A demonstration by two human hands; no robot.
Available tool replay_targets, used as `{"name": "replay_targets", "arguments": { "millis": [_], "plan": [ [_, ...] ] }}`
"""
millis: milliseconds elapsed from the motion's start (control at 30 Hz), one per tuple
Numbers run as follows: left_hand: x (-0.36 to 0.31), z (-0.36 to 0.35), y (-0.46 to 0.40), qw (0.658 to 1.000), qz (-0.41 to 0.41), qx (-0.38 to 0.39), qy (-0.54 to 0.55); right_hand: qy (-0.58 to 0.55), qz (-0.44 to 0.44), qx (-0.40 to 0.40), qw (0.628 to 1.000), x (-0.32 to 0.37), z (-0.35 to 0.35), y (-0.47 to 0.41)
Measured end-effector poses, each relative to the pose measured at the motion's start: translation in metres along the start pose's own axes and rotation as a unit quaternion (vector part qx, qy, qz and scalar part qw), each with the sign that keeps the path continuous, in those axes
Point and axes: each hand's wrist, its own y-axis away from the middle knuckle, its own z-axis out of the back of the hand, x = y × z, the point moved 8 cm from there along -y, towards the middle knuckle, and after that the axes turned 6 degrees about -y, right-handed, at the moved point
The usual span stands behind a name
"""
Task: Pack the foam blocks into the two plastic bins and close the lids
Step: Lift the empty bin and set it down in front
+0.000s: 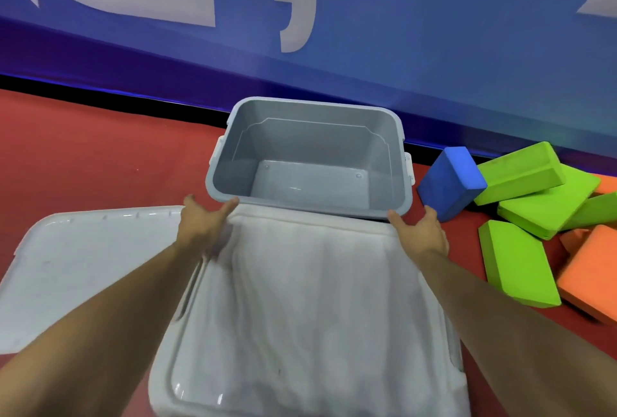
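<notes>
Nearest the camera, a white lid (pixel 310 299) is seen, blurred, apparently lying on a second bin hidden beneath it. A second white lid (pixel 90 266) lies flat on the red floor (pixel 83 156) to its left. Beyond them a grey bin (pixel 310 163) stands open and empty, close to the blue banner (pixel 400 32).

The left hand (pixel 203 219) is held with fingers extended, tips touching the near rim of the grey bin. The right hand (pixel 420 226) is likewise released, fingers straight at the near right corner; nothing is grasped by either.

The foam blocks are piled on the floor to the right, well apart from the hands: a blue block (pixel 450 179), green blocks (pixel 521 173) and orange blocks (pixel 591 273). None is packed yet.

Risks, as judged: the grey bin could slide or tip if pushed at the rim only; a lid could be trapped under it.

Large white characters are printed on the banner, but they are cropped and cannot be read. No brand marks are discernible.
</notes>
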Motion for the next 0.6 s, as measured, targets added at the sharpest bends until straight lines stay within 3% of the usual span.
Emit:
{"name": "replay_targets", "arguments": {
  "millis": [133, 333, 600],
  "plan": [
    [-0.019, -0.021, -0.051, 1.000, 0.018, -0.002, 0.002, -0.027, -0.074, 0.015, 0.997, 0.003, -0.027, -0.043],
    [0.001, -0.048, -0.074, 0.997, 0.075, -0.014, -0.018, 0.136, -0.007, -0.085, 0.987, 0.013, -0.037, -0.033],
    [-0.014, -0.044, -0.089, 0.995, 0.045, -0.083, 0.014, 0.017, -0.022, -0.123, 0.992, 0.016, -0.032, -0.055]
  ]
}}
